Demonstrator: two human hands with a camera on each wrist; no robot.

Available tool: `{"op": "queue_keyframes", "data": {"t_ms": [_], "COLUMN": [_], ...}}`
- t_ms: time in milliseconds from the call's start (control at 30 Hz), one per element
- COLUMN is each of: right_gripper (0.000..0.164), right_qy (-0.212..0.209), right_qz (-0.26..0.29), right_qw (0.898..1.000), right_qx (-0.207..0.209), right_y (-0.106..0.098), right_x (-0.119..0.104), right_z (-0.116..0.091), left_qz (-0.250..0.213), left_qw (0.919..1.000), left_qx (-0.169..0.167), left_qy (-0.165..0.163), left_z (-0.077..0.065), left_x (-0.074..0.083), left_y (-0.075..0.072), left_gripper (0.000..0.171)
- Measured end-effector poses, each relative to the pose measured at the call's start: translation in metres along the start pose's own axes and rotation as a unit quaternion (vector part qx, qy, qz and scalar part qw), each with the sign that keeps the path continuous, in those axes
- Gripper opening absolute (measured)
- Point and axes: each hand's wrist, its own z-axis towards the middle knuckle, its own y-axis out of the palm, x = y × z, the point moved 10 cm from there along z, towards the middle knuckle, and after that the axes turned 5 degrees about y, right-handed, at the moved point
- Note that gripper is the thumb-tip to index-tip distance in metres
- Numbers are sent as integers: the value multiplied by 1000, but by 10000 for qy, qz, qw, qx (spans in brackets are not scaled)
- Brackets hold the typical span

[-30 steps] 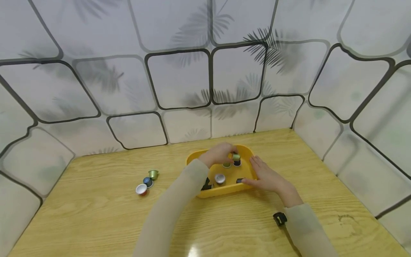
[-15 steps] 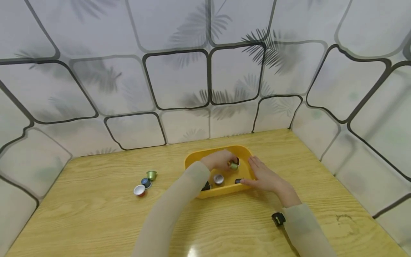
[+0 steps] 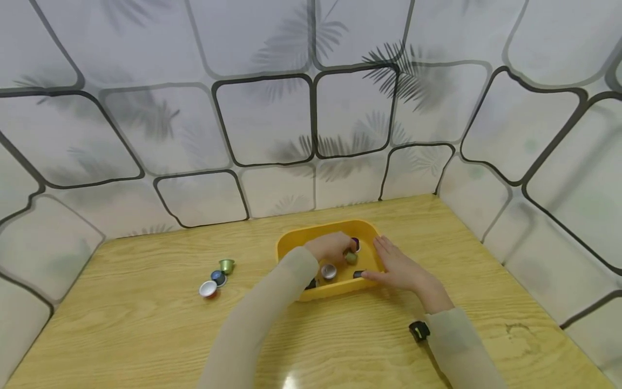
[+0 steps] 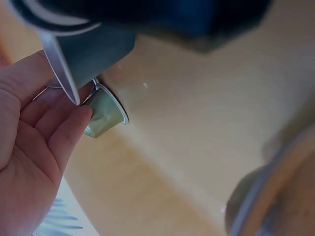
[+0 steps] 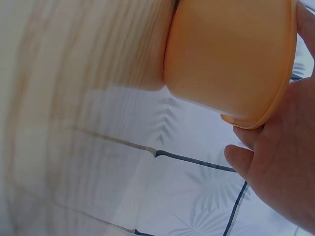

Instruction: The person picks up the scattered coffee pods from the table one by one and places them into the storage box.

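Observation:
My left hand (image 3: 332, 246) reaches into the yellow tray (image 3: 303, 233) and pinches a green coffee capsule (image 3: 351, 257) at its fingertips, low over the tray floor. In the left wrist view, the green capsule shows its foil rim beside the fingertips, and a teal capsule (image 4: 98, 54) overlaps the hand from in front. A dark purple capsule (image 3: 357, 244) stands just beyond the fingers. My right hand (image 3: 403, 267) rests against the tray's right end, fingers stretched along the rim and thumb over the front edge, near a dark capsule (image 3: 358, 274).
A silver-lidded capsule (image 3: 329, 271) and black pieces (image 3: 312, 283) lie inside the tray. On the wooden table (image 3: 146, 324) to the left, a green capsule (image 3: 226, 266), a blue one (image 3: 218, 278) and a white-lidded red one (image 3: 208, 289) sit together. A patterned curtain (image 3: 272, 189) borders the table.
My left hand has lowered the green capsule toward the front of the tray and turned it. The right hand keeps its place on the rim. The view has shifted slightly.

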Motion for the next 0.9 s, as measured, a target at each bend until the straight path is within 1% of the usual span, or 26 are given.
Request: {"op": "queue_keyframes", "data": {"t_ms": [100,200,300,433,567,733,900], "right_gripper": [96,96,96,96,97,97,98], "right_qy": [-19,-16,-5,4,-18,-24,13], "right_qz": [-6,-5,-1,15,9,-17,-10], "right_qw": [10000,10000,10000,10000,10000,10000,10000], "right_qx": [-1,-14,-27,-17,20,44,41], "right_y": [0,1,1,2,3,4,4], "right_x": [-1,0,0,0,1,2,2], "right_z": [0,0,0,0,0,1,1], "left_qz": [-21,-43,-18,-15,-37,-39,-103], "left_qw": [10000,10000,10000,10000,10000,9998,9997], "left_qx": [17,11,-9,-10,-12,26,57], "left_qy": [-65,-78,-79,-32,45,172,214], "left_z": [0,0,0,2,2,0,-1], "left_x": [-2,-2,-3,-4,-4,-1,3], "left_y": [0,1,2,4,5,2,-3], "left_gripper": [29,26,26,28,25,21,27]}}
